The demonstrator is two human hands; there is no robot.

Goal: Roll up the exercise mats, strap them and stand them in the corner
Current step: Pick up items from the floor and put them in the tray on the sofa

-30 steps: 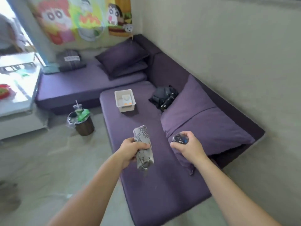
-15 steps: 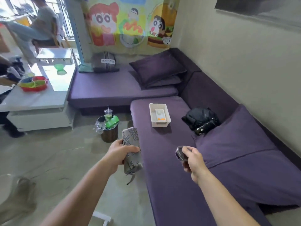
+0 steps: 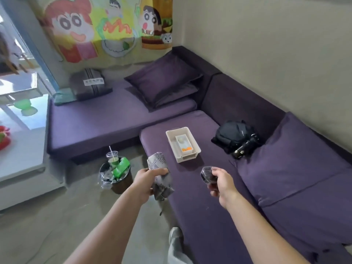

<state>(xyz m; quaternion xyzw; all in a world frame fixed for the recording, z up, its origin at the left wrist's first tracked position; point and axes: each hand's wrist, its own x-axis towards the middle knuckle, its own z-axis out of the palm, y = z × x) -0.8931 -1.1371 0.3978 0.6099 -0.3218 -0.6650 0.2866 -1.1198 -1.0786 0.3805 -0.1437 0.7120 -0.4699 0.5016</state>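
No exercise mat shows in the head view. My left hand (image 3: pixel 147 181) is closed around a crumpled grey printed paper wrapper (image 3: pixel 159 164), held upright over the front edge of the purple sofa (image 3: pixel 200 216). My right hand (image 3: pixel 222 182) grips a small clear plastic cup with a dark inside (image 3: pixel 206 173), held above the sofa seat to the right of the wrapper. Both forearms reach forward from the bottom of the view.
A full waste bin (image 3: pixel 116 177) with a drink cup and green packaging stands on the floor left of my left hand. On the sofa lie a beige tray (image 3: pixel 172 139), a black bag (image 3: pixel 234 137) and purple cushions (image 3: pixel 163 79). A white low table (image 3: pixel 21 149) stands at left.
The view has swung left and closer to the sofa corner and bin. Both hands keep their hold; the wrapper and the cup have moved toward the bin side.
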